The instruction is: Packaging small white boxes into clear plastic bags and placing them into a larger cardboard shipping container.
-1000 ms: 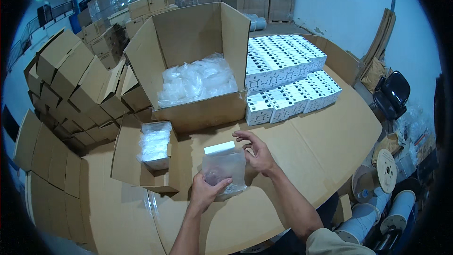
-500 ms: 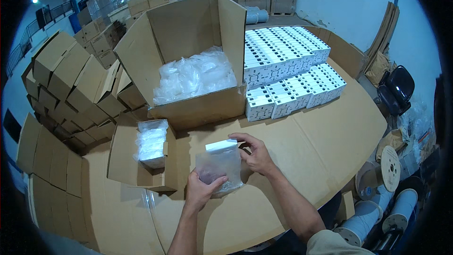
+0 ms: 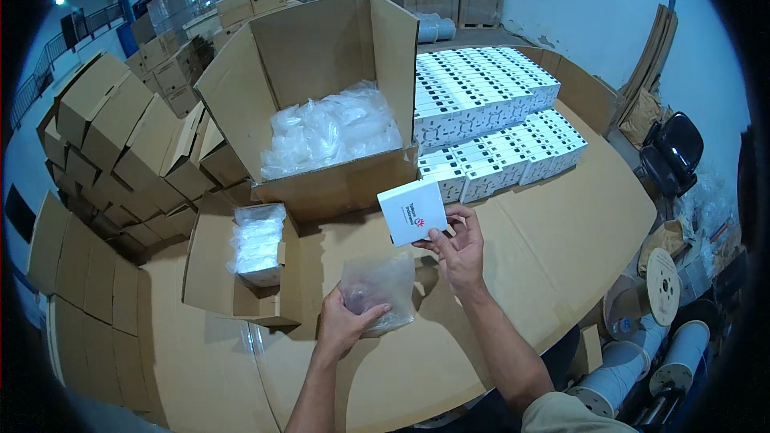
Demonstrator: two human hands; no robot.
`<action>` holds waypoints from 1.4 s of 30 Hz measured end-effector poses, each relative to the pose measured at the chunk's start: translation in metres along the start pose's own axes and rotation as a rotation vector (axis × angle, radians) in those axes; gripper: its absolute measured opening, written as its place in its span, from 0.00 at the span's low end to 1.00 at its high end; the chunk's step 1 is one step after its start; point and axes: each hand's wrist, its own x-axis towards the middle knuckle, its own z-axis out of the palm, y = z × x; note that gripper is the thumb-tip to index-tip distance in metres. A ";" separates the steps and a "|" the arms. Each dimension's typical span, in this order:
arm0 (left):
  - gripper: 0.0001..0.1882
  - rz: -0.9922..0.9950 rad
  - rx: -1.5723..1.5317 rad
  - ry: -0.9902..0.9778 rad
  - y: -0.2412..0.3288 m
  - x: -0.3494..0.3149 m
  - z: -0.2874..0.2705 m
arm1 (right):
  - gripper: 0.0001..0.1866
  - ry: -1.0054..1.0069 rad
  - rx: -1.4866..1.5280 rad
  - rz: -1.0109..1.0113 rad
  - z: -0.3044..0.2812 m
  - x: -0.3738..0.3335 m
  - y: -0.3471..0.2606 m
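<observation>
Brown cardboard (image 3: 553, 248) covers the broad worktop, and over its middle a flat white box (image 3: 401, 204) is held up, tilted, in the right hand (image 3: 461, 252), pinched by its lower right corner between thumb and fingers. Half a second ago only its edge showed above the mouth of the translucent plastic bag (image 3: 393, 289); now it is fully out, so box and bag are apart, one in each hand. The left hand (image 3: 345, 319) has stayed in place, its thumb over the front of the bag and its fingers behind, and the bag looks slack. Just beyond the raised box, its upper edge overlaps in view the nearest corner of the stacked white boxes (image 3: 481, 88); whether they touch cannot be told. Behind the hands, the front wall of a large open carton (image 3: 337, 180) holding loose clear plastic (image 3: 333, 128) limits reach forward, and to the left a small open carton (image 3: 208, 256) with wrapped packets (image 3: 258, 244) stands near the left hand. More room for moving lies to the right, where the surface stretches to its curved edge; past that, on a lower level, are cable spools (image 3: 613, 373) and a black chair (image 3: 682, 152).
</observation>
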 end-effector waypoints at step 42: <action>0.24 0.045 0.020 0.001 0.003 0.001 0.003 | 0.13 -0.180 -0.110 0.053 -0.014 0.000 0.005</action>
